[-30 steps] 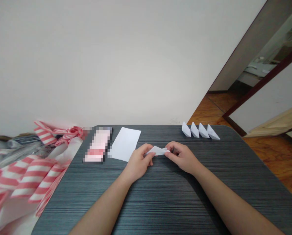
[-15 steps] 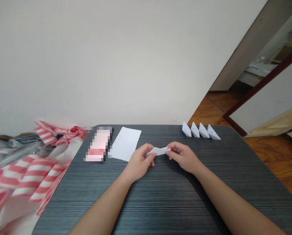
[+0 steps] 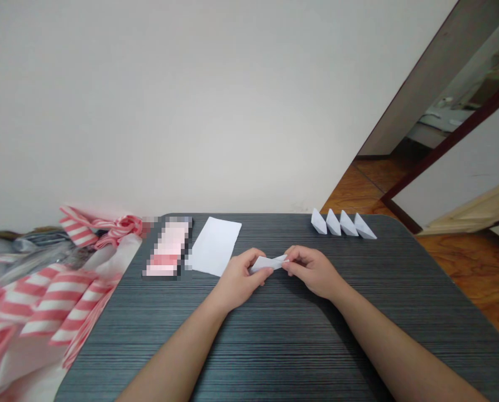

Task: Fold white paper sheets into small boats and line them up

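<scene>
A small folded piece of white paper (image 3: pixel 267 264) is held between both hands, above the middle of the dark table. My left hand (image 3: pixel 241 277) pinches its left end, thumb on the near side. At its right end, the thumb and fingers of my right hand (image 3: pixel 310 269) are closed on the paper. The folded layers meet in a shallow dip between the hands. My fingers hide both ends of it.
Several folded white paper boats (image 3: pixel 333 223) stand in a row at the table's back right. White paper sheets (image 3: pixel 216 245) lie left of my hands, beside a pixelated phone-like object (image 3: pixel 166 248). Striped red-and-white fabric (image 3: pixel 61 296) is heaped left of the dark table (image 3: pixel 249 352).
Both hands have shifted slightly and come a little closer together. The folded paper has tilted, and its right end now shows crossing layers.
</scene>
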